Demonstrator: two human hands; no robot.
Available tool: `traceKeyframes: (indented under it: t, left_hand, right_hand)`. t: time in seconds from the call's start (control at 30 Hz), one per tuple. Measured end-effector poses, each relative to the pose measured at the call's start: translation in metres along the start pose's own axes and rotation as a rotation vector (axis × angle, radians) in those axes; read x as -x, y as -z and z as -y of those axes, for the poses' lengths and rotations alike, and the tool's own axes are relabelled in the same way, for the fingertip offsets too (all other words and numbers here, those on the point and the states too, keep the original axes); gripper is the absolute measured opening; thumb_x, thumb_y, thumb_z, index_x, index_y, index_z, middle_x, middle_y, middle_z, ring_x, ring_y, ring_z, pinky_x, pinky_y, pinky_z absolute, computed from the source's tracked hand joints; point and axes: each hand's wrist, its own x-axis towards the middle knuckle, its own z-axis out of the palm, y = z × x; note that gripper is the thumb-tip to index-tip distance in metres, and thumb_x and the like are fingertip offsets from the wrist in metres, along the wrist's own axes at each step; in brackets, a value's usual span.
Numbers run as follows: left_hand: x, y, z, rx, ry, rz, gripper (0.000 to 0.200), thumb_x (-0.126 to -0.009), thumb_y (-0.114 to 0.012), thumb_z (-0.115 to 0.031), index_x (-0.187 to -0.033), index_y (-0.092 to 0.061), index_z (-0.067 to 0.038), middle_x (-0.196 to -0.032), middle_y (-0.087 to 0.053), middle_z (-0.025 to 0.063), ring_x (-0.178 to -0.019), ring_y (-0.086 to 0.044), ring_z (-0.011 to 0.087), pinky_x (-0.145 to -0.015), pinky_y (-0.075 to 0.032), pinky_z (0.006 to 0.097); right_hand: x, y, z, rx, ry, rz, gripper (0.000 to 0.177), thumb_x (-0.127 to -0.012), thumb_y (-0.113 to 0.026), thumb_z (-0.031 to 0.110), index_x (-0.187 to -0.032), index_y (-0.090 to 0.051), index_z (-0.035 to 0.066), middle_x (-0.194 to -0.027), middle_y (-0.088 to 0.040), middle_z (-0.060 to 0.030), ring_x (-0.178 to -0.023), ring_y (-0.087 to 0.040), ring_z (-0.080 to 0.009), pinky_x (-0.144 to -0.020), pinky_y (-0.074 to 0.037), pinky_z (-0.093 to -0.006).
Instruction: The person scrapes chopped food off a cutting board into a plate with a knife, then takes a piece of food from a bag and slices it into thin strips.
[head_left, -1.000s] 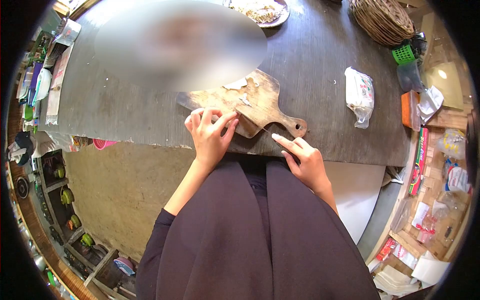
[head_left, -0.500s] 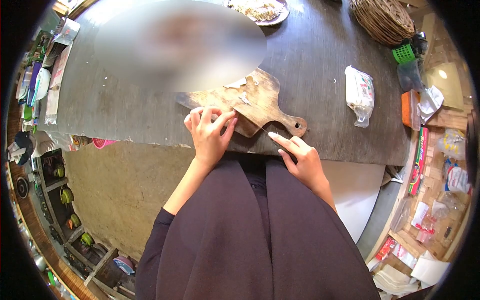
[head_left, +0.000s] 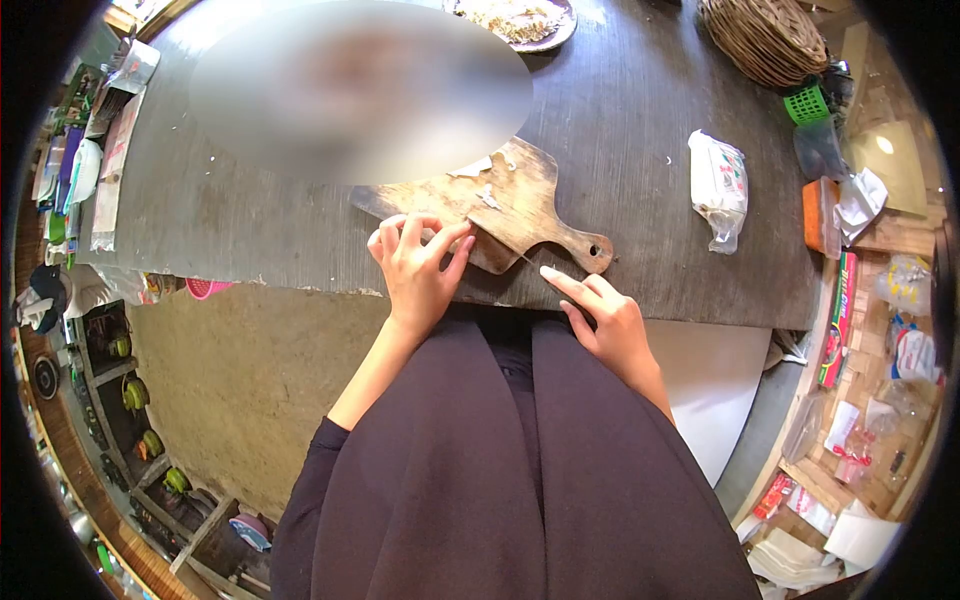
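Observation:
A wooden cutting board point(head_left: 530, 205) with a holed handle lies near the table's front edge, with small pale scraps point(head_left: 487, 197) on it. My left hand point(head_left: 415, 265) is at the board's lower left edge, fingers curled and thumb and index tips close together; whatever they pinch is too small to make out. My right hand point(head_left: 605, 315) is closed round a thin knife point(head_left: 528, 260), index finger stretched along it. The blade points up and left across the board's near edge toward my left fingertips. Most of the knife's handle is hidden under my right hand.
On the dark table point(head_left: 620, 120) are a plate of shredded pale food point(head_left: 515, 20), a white plastic packet point(head_left: 718, 185) and a woven basket point(head_left: 765, 40). A green basket point(head_left: 806, 104) and an orange container point(head_left: 822, 215) stand at the right. A blur hides the upper left.
My right hand has shifted very slightly right and down with the knife. My left hand and the board look almost unchanged.

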Motion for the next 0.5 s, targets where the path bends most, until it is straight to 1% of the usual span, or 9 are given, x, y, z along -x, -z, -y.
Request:
traceKeyframes:
  t: [0.07,0.13,0.23,0.27,0.33,0.5]
  left_hand:
    - [-0.0008,0.0017,-0.0010,-0.002,-0.005,0.001,0.022,-0.084,-0.084,-0.028,-0.105,-0.081,-0.030,-0.105,-0.063,-0.0037,-0.110,-0.052,0.0243,-0.099,-0.034,0.0440]
    - [-0.0016,0.0019,-0.0015,-0.003,-0.005,0.000,0.022,-0.084,-0.084,-0.028,-0.105,-0.081,-0.030,-0.105,-0.063,-0.0038,-0.110,-0.052,0.0242,-0.099,-0.034,0.0438]
    - [-0.0013,0.0013,-0.0021,0.029,-0.013,-0.031,0.020,-0.083,-0.084,-0.025,-0.102,-0.078,-0.030,-0.101,-0.061,-0.0036,-0.110,-0.051,0.0249,-0.097,-0.033,0.0442]
    - [-0.0011,0.0018,-0.0020,0.010,-0.007,-0.017,0.021,-0.083,-0.084,-0.027,-0.103,-0.080,-0.030,-0.103,-0.062,-0.0038,-0.110,-0.052,0.0245,-0.098,-0.034,0.0438]
    - [-0.0010,0.0019,-0.0022,-0.007,-0.003,-0.002,0.021,-0.084,-0.085,-0.028,-0.104,-0.082,-0.030,-0.105,-0.063,-0.0040,-0.110,-0.052,0.0241,-0.098,-0.034,0.0435]
    - [-0.0015,0.0026,-0.0025,0.001,-0.004,-0.003,0.020,-0.084,-0.085,-0.028,-0.103,-0.081,-0.028,-0.105,-0.063,-0.0032,-0.110,-0.052,0.0248,-0.099,-0.034,0.0437]
  right_hand:
    - [-0.0041,-0.0033,-0.0034,0.000,0.011,-0.018,0.057,-0.090,-0.072,0.003,-0.142,-0.067,0.025,-0.085,-0.060,-0.0099,-0.065,-0.059,-0.0271,-0.063,-0.052,-0.0385]
    - [-0.0062,-0.0034,-0.0096,0.031,0.033,-0.069,0.058,-0.093,-0.070,0.010,-0.146,-0.063,0.031,-0.085,-0.059,-0.0085,-0.063,-0.061,-0.0272,-0.061,-0.054,-0.0390]
    - [-0.0063,0.0020,-0.0093,0.000,0.050,-0.082,0.059,-0.093,-0.070,0.010,-0.147,-0.063,0.032,-0.084,-0.059,-0.0082,-0.063,-0.061,-0.0265,-0.061,-0.054,-0.0389]
    - [-0.0054,0.0024,-0.0087,0.000,0.049,-0.082,0.059,-0.093,-0.070,0.010,-0.147,-0.063,0.032,-0.084,-0.059,-0.0082,-0.063,-0.061,-0.0265,-0.061,-0.054,-0.0389]
    - [-0.0026,0.0027,-0.0074,-0.017,0.019,-0.011,0.059,-0.092,-0.070,0.009,-0.146,-0.063,0.032,-0.083,-0.059,-0.0078,-0.063,-0.061,-0.0256,-0.061,-0.054,-0.0385]
    - [-0.0011,0.0019,-0.0063,-0.006,0.030,-0.011,0.057,-0.093,-0.071,0.009,-0.145,-0.064,0.031,-0.083,-0.059,-0.0076,-0.063,-0.062,-0.0254,-0.062,-0.054,-0.0382]
